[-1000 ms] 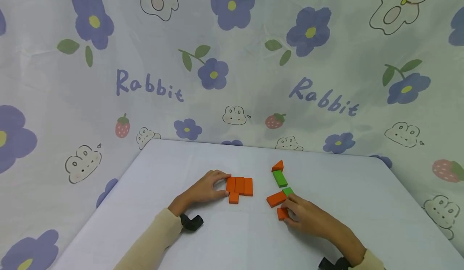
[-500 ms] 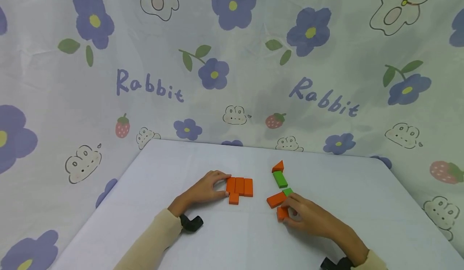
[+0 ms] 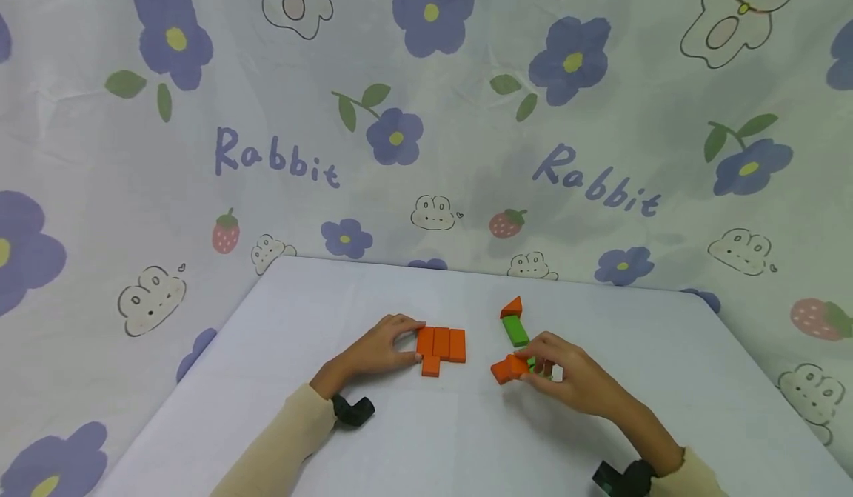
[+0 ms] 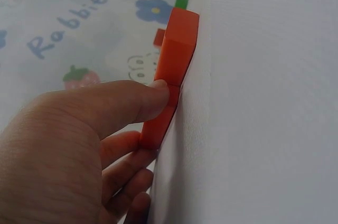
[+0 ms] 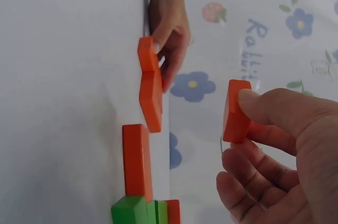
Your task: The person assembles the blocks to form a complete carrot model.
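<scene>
A small orange block (image 5: 235, 111) is pinched between the thumb and curled fingers of the right hand (image 3: 566, 378) and is held lifted off the white table (image 3: 600, 319); in the right wrist view its long axis runs up and down the picture and one broad face is turned toward the table. In the head view it is seen just above a flat orange slab (image 3: 501, 370), whose long axis lies roughly from 8 to 2 o'clock. At 12 o'clock from that slab a green block (image 3: 514, 329) is laid with its long axis running from 11 to 5 o'clock, and an orange triangle (image 3: 512, 307) is set beyond it, its point turned to 12 o'clock. The right forearm is stretched in from 5 o'clock, the wrist raised. The left hand (image 3: 380, 349) is rested at 9 o'clock of a cluster of orange blocks (image 3: 440, 343); its thumb and bent fingers are pressed against the leftmost block, and its forearm comes in from 7 o'clock. Compared with one second earlier, the small block has been raised from the table at 5 o'clock of the slab and carried over it, while the left hand and cluster are unchanged.
</scene>
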Demonstrator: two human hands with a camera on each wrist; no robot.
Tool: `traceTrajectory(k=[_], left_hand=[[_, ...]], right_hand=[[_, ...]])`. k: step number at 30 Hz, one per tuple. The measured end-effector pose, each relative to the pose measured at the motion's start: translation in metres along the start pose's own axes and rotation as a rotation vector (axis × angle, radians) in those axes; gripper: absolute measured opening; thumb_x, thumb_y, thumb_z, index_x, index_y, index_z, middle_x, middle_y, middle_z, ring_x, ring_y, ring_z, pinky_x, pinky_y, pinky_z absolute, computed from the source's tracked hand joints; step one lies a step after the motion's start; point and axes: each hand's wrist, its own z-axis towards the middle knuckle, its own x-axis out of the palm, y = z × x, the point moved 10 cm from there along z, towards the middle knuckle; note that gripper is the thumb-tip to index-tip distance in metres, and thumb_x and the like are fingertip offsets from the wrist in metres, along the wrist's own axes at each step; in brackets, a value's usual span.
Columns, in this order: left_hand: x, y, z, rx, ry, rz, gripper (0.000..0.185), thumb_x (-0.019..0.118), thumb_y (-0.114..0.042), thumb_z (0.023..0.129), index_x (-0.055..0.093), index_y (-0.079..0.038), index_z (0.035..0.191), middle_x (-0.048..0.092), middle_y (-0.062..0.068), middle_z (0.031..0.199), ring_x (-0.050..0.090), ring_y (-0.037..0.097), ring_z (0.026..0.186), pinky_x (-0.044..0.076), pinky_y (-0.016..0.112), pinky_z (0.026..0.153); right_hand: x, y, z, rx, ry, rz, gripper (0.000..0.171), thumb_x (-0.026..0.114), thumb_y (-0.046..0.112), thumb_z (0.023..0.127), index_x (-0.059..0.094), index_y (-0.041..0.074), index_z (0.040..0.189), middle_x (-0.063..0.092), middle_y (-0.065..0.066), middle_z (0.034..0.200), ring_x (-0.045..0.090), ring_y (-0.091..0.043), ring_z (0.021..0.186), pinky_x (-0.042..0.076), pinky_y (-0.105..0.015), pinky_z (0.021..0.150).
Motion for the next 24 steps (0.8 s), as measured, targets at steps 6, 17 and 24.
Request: traceTrajectory(k=[6,17,24], left_hand=[[0.003,0.002,0.0,0.001,0.004,-0.002,0.063,0.071,-0.042,0.09,0.051,-0.022,0.147,0.051,0.001,0.147,0.041,0.025,0.139,0.038,0.055,0.114],[-0.001,0.003,0.001,-0.011,0.0,0.017,0.062,0.07,-0.043,0.09,0.052,-0.025,0.146,0.05,0.0,0.147,0.041,0.025,0.139,0.038,0.055,0.114],[0.0,0.005,0.002,-0.008,0.0,0.018,0.062,0.07,-0.044,0.09,0.052,-0.025,0.146,0.05,0.0,0.147,0.041,0.024,0.139,0.038,0.054,0.114]], right_hand=[[0.003,-0.002,0.013,0.027,-0.031,0.004,0.028,0.079,0.016,0.086,0.071,0.017,0.113,0.061,0.008,0.098,0.056,-0.001,0.078,0.053,-0.021,0.062],[0.025,0.004,0.042,0.068,0.02,0.011,0.027,0.078,0.016,0.087,0.07,0.013,0.112,0.065,0.002,0.103,0.062,-0.015,0.085,0.057,-0.023,0.071],[0.039,0.012,0.054,0.072,0.046,0.01,0.027,0.078,0.015,0.087,0.066,0.013,0.112,0.062,0.002,0.104,0.061,-0.021,0.092,0.058,-0.028,0.075]])
